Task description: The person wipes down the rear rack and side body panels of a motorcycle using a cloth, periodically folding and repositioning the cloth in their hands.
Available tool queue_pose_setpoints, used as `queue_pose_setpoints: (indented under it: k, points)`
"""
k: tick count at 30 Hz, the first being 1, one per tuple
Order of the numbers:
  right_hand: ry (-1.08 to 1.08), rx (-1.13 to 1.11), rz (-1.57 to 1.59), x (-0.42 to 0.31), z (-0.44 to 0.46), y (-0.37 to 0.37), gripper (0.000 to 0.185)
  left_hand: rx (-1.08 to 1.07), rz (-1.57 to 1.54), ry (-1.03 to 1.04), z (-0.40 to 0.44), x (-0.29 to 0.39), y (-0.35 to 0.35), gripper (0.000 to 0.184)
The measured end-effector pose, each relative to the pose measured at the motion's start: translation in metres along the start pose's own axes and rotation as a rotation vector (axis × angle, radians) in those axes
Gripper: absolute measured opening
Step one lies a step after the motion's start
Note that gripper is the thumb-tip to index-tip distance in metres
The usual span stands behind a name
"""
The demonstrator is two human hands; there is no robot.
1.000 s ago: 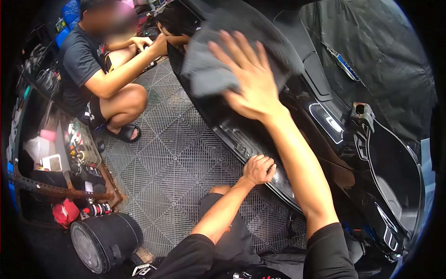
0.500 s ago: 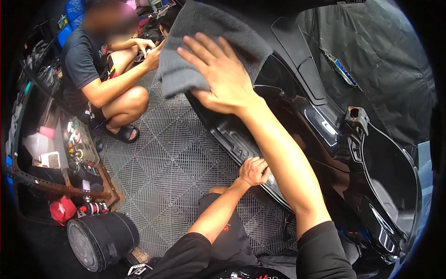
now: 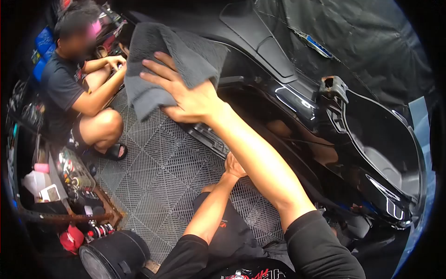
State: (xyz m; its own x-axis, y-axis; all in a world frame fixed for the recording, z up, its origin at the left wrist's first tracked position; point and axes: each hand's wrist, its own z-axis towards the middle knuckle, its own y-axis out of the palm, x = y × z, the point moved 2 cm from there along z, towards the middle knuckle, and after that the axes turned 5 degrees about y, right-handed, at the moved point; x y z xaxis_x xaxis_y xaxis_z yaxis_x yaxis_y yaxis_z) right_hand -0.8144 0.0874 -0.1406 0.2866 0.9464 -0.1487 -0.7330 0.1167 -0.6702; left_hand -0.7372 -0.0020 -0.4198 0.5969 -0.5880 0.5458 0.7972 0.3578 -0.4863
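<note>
A grey cloth (image 3: pixel 153 56) lies under my right hand (image 3: pixel 188 95), whose fingers are spread over it at the front part of a glossy black motorbike body (image 3: pixel 260 109). One corner of the cloth folds up over the back of that hand's fingers. Lower down, my left hand (image 3: pixel 234 166) rests on the edge of the black footboard (image 3: pixel 209 142), its fingers curled over the rim and partly hidden behind my right forearm.
Another person (image 3: pixel 69 83) squats at the upper left on the grey grid floor (image 3: pixel 153 186). A rusty-edged shelf (image 3: pixel 74 216) with bottles, a red cloth item (image 3: pixel 72 238) and a black drum (image 3: pixel 116 255) stand at the lower left. A black sheet (image 3: pixel 362 46) hangs behind the motorbike.
My right hand and the cloth have moved left and down along the body. A cloth corner now folds over the fingers. The view has shifted; my left hand stays at the footboard edge.
</note>
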Motion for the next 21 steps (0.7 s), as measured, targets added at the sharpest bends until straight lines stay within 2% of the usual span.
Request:
queue_pose_setpoints:
  k: [1, 3, 5, 7, 11, 13, 14, 17, 18, 19, 21]
  points:
    - [0.042, 0.041, 0.049, 0.006, -0.017, -0.008, 0.081, 0.029, 0.066, 0.094, -0.004, -0.007, 0.009, 0.025]
    - [0.12, 0.119, 0.159, 0.026, -0.058, -0.013, 0.08, 0.006, -0.032, 0.057, 0.0, -0.001, 0.005, 0.018]
    - [0.294, 0.264, 0.045, 0.052, -0.108, -0.016, 0.082, -0.047, -0.021, 0.042, 0.01, 0.006, -0.005, 0.014]
    - [0.583, 0.145, -0.232, 0.036, -0.127, -0.032, 0.082, -0.06, 0.013, 0.04, 0.009, 0.006, -0.004, 0.014]
    - [0.503, 0.222, -0.235, 0.021, -0.064, -0.016, 0.087, 0.032, -0.067, 0.058, 0.007, 0.002, -0.005, 0.02]
    - [0.228, 0.138, -0.086, 0.014, -0.026, -0.014, 0.096, 0.069, 0.024, 0.033, 0.005, 0.005, 0.0, 0.022]
    - [0.197, 0.029, -0.103, 0.008, -0.018, -0.015, 0.099, 0.11, 0.056, 0.041, -0.002, 0.004, 0.009, 0.022]
    - [0.29, 0.031, -0.091, 0.019, -0.057, -0.029, 0.093, 0.114, 0.076, 0.053, -0.007, -0.001, 0.012, 0.019]
    - [0.409, 0.143, -0.047, 0.028, -0.084, -0.025, 0.096, 0.033, 0.021, 0.043, -0.001, 0.001, 0.004, 0.017]
    - [0.583, 0.183, -0.209, 0.032, -0.106, -0.024, 0.098, -0.043, -0.034, 0.031, 0.005, 0.001, -0.003, 0.016]
    - [0.701, 0.201, -0.291, 0.033, -0.117, -0.019, 0.098, -0.015, -0.03, 0.001, 0.011, -0.003, -0.01, 0.021]
